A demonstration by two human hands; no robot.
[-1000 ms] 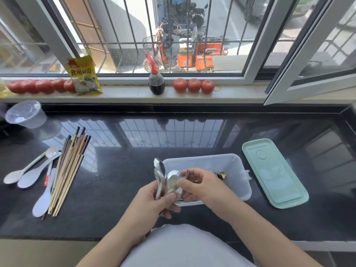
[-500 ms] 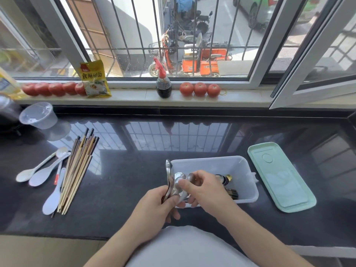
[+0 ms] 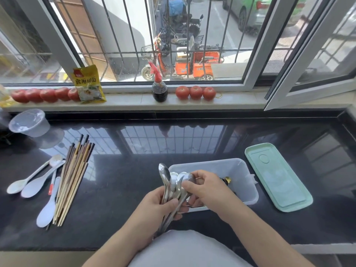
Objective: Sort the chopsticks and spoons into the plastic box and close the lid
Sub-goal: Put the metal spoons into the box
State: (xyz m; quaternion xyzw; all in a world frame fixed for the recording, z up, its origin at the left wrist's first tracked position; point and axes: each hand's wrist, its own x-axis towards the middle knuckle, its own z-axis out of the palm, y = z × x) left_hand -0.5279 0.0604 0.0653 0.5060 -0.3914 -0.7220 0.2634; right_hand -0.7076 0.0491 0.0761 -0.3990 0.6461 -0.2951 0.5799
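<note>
Head view. A black polished worktop (image 3: pixel 134 170) spans the frame below a window sill.

Lower centre: the left hand (image 3: pixel 159 204) grips a bunch of metal spoons (image 3: pixel 173 185) by their handles, bowls pointing up toward the window. The right hand (image 3: pixel 204 186) is curled over the bowl ends of the same bunch, thumb and fingers pinching one spoon (which one exactly cannot be told, as the bowls overlap). Both hands sit at the near left corner of the translucent plastic box (image 3: pixel 240 170), which lies open right of centre. Inside the box, a dark item with a gold tip (image 3: pixel 226 179) shows past the right hand; the rest of the contents are hidden.

Right of the box, just beside it and not touching, the pale green lid (image 3: pixel 277 178) lies flat on the worktop.

Left of frame: a bundle of chopsticks (image 3: pixel 73 176), wooden and dark, lies in a loose sheaf running from upper right to lower left. Four white plastic spoons (image 3: pixel 36 185) lie against and just left of the sheaf, one of them with a red mark on its handle.

Upper left: a clear plastic tub (image 3: pixel 28 122) stands on the worktop.

On the sill: a row of tomatoes (image 3: pixel 44 95) at left, a yellow packet (image 3: pixel 88 84) leaning beside them, a dark sauce bottle (image 3: pixel 159 89) with a red cap at centre, and three more tomatoes (image 3: pixel 195 92) to its right.
</note>
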